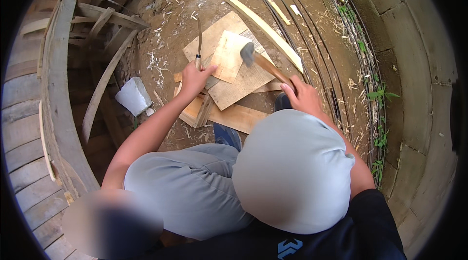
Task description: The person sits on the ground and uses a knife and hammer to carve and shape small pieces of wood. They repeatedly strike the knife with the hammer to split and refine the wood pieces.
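In my left hand is a sickle, its wooden handle gripped and its thin curved blade pointing away from me. The thumb of that hand reaches to the left edge of a pale, thin wooden square. Closed around a wooden handle, my right hand holds a hammer. Its slightly blurred grey head is over the right side of the pale square; I cannot tell whether they touch. Beneath the square lie larger flat boards, stacked at angles.
A wooden block and a plank lie under the boards. Long rods and a curved wood strip run along the right. A white stone block and wooden framing stand left. A wall bounds the right.
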`<action>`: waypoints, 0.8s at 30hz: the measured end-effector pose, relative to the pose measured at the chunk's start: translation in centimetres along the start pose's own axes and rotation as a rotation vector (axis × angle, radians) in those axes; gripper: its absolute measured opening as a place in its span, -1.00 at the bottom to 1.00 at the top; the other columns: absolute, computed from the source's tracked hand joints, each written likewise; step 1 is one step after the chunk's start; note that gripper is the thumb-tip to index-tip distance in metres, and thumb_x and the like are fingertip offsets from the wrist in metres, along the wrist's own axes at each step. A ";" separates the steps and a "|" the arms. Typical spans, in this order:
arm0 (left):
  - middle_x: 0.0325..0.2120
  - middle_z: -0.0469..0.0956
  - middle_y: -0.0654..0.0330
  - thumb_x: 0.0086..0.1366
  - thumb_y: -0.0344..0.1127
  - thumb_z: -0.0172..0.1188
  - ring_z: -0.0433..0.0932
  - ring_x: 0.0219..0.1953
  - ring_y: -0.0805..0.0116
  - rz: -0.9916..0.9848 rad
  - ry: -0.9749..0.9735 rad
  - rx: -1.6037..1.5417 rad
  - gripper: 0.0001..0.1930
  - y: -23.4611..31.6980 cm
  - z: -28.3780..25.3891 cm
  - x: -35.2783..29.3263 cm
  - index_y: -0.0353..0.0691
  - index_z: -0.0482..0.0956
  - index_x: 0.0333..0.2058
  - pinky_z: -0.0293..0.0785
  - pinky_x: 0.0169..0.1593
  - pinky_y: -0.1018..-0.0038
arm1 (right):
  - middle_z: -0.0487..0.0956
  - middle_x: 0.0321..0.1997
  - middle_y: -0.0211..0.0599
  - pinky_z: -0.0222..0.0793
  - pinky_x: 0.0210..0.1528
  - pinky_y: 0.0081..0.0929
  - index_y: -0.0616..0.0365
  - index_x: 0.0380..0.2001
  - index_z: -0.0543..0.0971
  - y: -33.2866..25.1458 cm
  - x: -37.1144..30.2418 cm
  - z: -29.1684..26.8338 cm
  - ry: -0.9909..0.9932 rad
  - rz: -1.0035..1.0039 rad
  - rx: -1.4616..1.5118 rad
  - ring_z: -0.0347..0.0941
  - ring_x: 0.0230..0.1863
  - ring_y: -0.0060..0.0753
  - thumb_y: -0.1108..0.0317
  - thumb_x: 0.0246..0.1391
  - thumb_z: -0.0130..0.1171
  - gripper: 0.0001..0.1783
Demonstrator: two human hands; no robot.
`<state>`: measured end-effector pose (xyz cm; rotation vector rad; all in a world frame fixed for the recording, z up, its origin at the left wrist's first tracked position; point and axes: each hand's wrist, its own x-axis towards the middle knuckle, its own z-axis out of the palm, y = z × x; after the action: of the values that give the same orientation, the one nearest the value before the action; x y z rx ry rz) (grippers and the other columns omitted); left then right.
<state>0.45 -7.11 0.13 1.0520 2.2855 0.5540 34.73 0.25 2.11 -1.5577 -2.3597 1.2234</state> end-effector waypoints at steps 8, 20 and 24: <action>-0.53 0.59 0.07 -0.08 0.01 0.64 0.56 -0.49 0.17 0.178 0.083 0.037 -0.43 -1.4 2.1 2.9 -0.32 0.51 -0.42 0.51 -0.34 0.23 | 0.57 -0.27 -0.20 0.52 -0.17 -0.14 0.03 -0.23 0.48 2.5 -1.5 0.8 -0.005 -0.480 -0.246 0.58 -0.19 -0.06 0.05 0.24 0.21 -0.70; -0.45 0.52 0.03 0.00 -0.02 0.59 0.54 -0.36 0.06 0.187 0.095 0.173 -0.47 1.0 2.1 3.4 -0.28 0.44 -0.47 0.46 -0.23 0.18 | 0.49 -0.10 -0.23 0.42 -0.02 -0.18 -0.07 -0.02 0.61 0.1 5.0 2.3 0.182 -0.669 -0.237 0.46 -0.02 -0.18 0.00 0.14 0.34 -0.59; -0.46 0.56 0.04 0.00 -0.01 0.59 0.56 -0.39 0.10 0.202 0.059 0.141 -0.48 1.9 2.0 4.6 -0.29 0.47 -0.45 0.47 -0.25 0.21 | 0.45 0.11 0.01 0.38 0.24 -0.14 0.21 0.15 0.44 -5.2 9.8 3.6 0.176 -0.138 0.197 0.39 0.24 0.06 0.14 0.13 0.36 -0.39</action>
<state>0.34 -2.11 -1.77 1.3631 2.3114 0.5150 24.48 5.14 -0.50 -1.3576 -2.1271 1.1940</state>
